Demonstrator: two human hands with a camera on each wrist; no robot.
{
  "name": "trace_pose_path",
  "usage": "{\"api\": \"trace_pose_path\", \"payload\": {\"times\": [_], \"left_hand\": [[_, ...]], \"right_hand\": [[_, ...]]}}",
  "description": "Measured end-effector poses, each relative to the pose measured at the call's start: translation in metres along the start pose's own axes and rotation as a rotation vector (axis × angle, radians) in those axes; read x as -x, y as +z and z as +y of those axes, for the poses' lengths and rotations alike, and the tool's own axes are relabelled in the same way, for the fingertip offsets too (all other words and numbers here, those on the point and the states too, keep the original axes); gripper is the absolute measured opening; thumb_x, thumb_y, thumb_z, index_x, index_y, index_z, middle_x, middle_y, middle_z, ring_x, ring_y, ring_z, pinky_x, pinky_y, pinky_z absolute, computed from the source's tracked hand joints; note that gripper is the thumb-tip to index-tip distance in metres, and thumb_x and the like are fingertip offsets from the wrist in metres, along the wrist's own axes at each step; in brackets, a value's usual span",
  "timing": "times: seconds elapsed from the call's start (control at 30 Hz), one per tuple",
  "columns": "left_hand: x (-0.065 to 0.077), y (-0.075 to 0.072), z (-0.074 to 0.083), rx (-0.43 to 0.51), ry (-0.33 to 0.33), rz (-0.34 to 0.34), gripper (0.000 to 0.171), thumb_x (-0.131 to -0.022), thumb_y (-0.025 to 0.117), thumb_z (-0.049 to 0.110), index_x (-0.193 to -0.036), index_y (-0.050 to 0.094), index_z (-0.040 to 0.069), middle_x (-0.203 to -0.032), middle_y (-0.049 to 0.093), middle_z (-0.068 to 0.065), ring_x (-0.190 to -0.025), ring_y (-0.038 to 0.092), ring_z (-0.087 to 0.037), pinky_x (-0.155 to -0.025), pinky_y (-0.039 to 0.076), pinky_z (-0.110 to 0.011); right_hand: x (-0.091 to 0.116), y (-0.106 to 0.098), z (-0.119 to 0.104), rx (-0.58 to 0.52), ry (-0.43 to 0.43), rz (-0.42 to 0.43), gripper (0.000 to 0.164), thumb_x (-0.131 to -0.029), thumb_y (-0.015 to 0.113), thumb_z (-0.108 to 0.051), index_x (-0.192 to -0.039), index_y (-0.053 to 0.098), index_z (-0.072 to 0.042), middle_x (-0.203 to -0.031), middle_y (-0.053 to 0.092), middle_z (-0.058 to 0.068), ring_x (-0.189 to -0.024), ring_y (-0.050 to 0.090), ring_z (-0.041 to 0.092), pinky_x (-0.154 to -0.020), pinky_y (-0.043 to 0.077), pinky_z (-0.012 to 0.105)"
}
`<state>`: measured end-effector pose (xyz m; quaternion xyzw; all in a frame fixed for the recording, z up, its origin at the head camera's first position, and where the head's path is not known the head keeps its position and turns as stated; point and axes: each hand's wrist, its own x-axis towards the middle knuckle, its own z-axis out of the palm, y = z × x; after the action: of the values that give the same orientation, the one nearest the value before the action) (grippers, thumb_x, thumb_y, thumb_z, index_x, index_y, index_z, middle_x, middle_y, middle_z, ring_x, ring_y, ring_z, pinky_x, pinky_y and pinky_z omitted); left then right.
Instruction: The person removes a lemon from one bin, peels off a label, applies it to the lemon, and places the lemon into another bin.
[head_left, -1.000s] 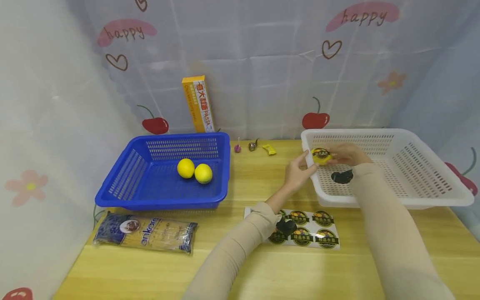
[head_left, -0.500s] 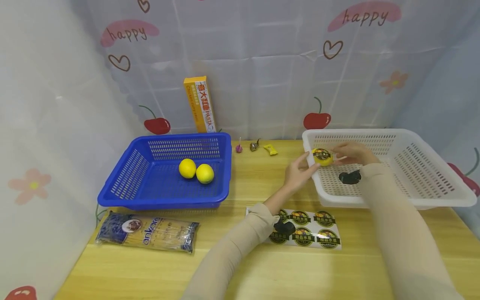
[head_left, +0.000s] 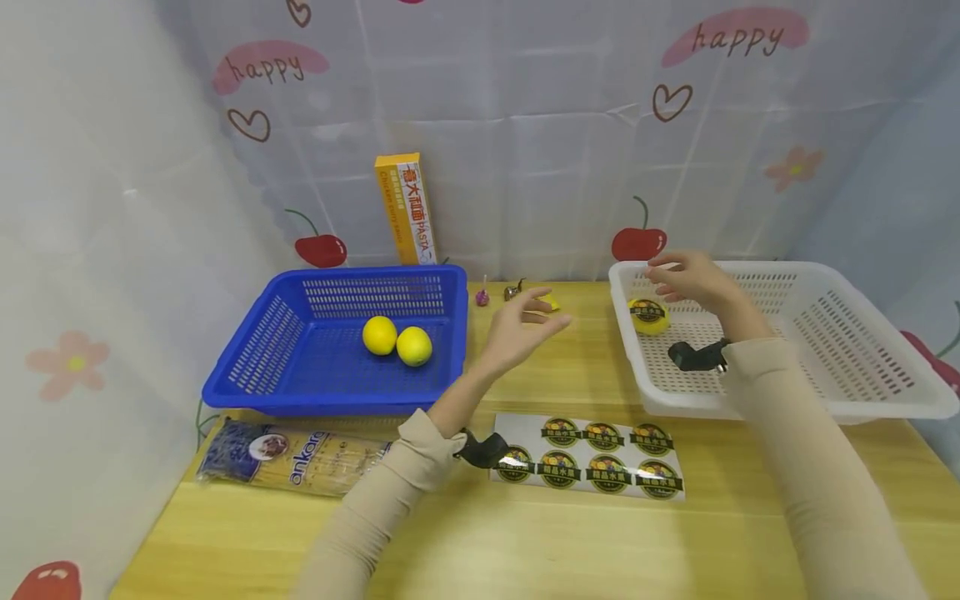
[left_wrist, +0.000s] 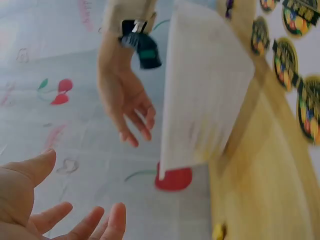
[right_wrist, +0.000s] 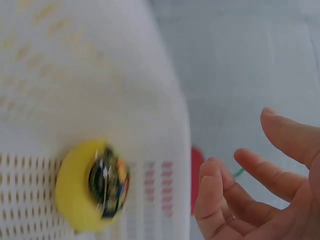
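Note:
A yellow round fruit point(head_left: 648, 323) with a dark round label on it sits in the far left corner of the white basket point(head_left: 637, 375). Above that corner hovers my right hand point(head_left: 697, 283), its fingers relaxed and holding nothing; the right wrist view shows it apart from the fruit point(right_wrist: 75, 192). My left hand point(head_left: 517, 329) is in the air between the two baskets, fingers spread and grasping nothing. Two plain yellow fruits point(head_left: 379, 335) lie side by side in the blue basket point(head_left: 225, 392). Below the left hand is a sheet of round fruit stickers point(head_left: 558, 468) with a blank spot at its far left.
A bag of spaghetti point(head_left: 292, 458) lies in front of the blue basket, partly behind the left sleeve. Behind stands an orange pasta box point(head_left: 405, 208). Small candies point(head_left: 482, 297) lie along the table's back edge, one partly hidden by the left hand. A printed curtain point(head_left: 510, 167) surrounds the table.
Both hands have left the labelled fruit, which stays in the white basket's corner. The left hand moved left, out over the table; the right hand rose above the fruit.

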<state>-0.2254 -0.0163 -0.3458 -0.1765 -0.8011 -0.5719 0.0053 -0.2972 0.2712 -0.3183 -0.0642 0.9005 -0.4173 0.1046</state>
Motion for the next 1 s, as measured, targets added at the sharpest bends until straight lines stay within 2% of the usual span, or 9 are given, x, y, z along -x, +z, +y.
{"api": "trace_pose_path", "payload": {"times": [0.13, 0.27, 0.33, 0.43, 0.53, 0.67, 0.8, 0.93, 1.0], "left_hand": [[0.011, -0.045, 0.0, -0.032, 0.025, 0.052, 0.056, -0.086, 0.068, 0.022, -0.136, 0.048, 0.006, -0.117, 0.06, -0.019, -0.105, 0.06, -0.031, -0.081, 0.053, -0.036], [0.02, -0.091, -0.003, -0.052, -0.013, 0.111, 0.056, -0.086, 0.069, 0.021, -0.136, 0.047, 0.005, -0.118, 0.06, -0.021, -0.105, 0.06, -0.033, -0.08, 0.053, -0.042], [0.023, -0.115, -0.004, -0.067, -0.054, 0.085, 0.057, -0.087, 0.067, 0.021, -0.137, 0.045, 0.004, -0.12, 0.058, -0.023, -0.106, 0.059, -0.034, -0.082, 0.052, -0.045], [0.025, -0.149, -0.007, -0.121, -0.137, 0.007, 0.057, -0.089, 0.065, 0.022, -0.138, 0.044, 0.004, -0.122, 0.057, -0.024, -0.107, 0.059, -0.035, -0.084, 0.051, -0.047], [0.024, -0.18, -0.009, -0.191, -0.225, -0.065, 0.058, -0.089, 0.065, 0.026, -0.139, 0.042, 0.005, -0.125, 0.055, -0.024, -0.106, 0.059, -0.035, -0.084, 0.052, -0.044], [0.019, -0.211, -0.019, -0.239, -0.304, -0.088, 0.064, -0.089, 0.064, 0.028, -0.142, 0.038, 0.003, -0.131, 0.049, -0.027, -0.112, 0.055, -0.038, -0.088, 0.05, -0.046], [0.012, -0.237, -0.04, -0.188, -0.339, -0.121, 0.065, -0.091, 0.062, 0.023, -0.144, 0.032, 0.0, -0.136, 0.042, -0.029, -0.119, 0.048, -0.041, -0.093, 0.045, -0.051], [0.007, -0.256, -0.058, -0.144, -0.384, -0.144, 0.067, -0.093, 0.06, 0.02, -0.146, 0.026, -0.001, -0.14, 0.037, -0.03, -0.122, 0.044, -0.045, -0.097, 0.042, -0.052], [0.004, -0.263, -0.065, -0.153, -0.418, -0.141, 0.069, -0.092, 0.061, 0.02, -0.146, 0.025, -0.001, -0.14, 0.036, -0.03, -0.123, 0.043, -0.046, -0.098, 0.041, -0.052]], "right_hand": [[0.0, 0.019, -0.022, -0.078, -0.067, -0.002, 0.058, -0.097, 0.051, -0.032, -0.138, 0.037, 0.005, -0.131, 0.045, 0.033, -0.114, 0.052, 0.043, -0.089, 0.05, 0.041], [-0.003, 0.042, -0.042, -0.128, -0.145, -0.027, 0.054, -0.097, 0.052, -0.029, -0.138, 0.039, 0.003, -0.132, 0.046, 0.03, -0.112, 0.054, 0.043, -0.091, 0.048, 0.045], [-0.006, 0.054, -0.052, -0.155, -0.171, -0.042, 0.053, -0.097, 0.052, -0.029, -0.138, 0.04, 0.002, -0.133, 0.046, 0.03, -0.111, 0.055, 0.042, -0.092, 0.048, 0.046], [-0.011, 0.073, -0.068, -0.199, -0.188, -0.079, 0.052, -0.097, 0.052, -0.027, -0.139, 0.04, 0.002, -0.135, 0.045, 0.029, -0.112, 0.054, 0.042, -0.093, 0.046, 0.048], [-0.017, 0.092, -0.084, -0.25, -0.196, -0.117, 0.051, -0.098, 0.051, -0.024, -0.14, 0.038, 0.0, -0.134, 0.046, 0.028, -0.11, 0.055, 0.04, -0.092, 0.047, 0.046], [-0.027, 0.12, -0.099, -0.313, -0.193, -0.151, 0.053, -0.097, 0.052, -0.024, -0.143, 0.034, -0.002, -0.133, 0.047, 0.027, -0.107, 0.057, 0.038, -0.089, 0.049, 0.044], [-0.04, 0.15, -0.107, -0.384, -0.179, -0.184, 0.057, -0.097, 0.052, -0.022, -0.145, 0.028, -0.001, -0.134, 0.044, 0.03, -0.108, 0.057, 0.04, -0.091, 0.048, 0.045], [-0.051, 0.178, -0.11, -0.453, -0.135, -0.199, 0.062, -0.097, 0.052, -0.023, -0.147, 0.022, -0.002, -0.135, 0.044, 0.029, -0.112, 0.055, 0.042, -0.092, 0.047, 0.046], [-0.056, 0.191, -0.11, -0.484, -0.106, -0.189, 0.066, -0.096, 0.053, -0.026, -0.148, 0.019, -0.004, -0.139, 0.041, 0.027, -0.113, 0.054, 0.042, -0.093, 0.047, 0.046]]}}
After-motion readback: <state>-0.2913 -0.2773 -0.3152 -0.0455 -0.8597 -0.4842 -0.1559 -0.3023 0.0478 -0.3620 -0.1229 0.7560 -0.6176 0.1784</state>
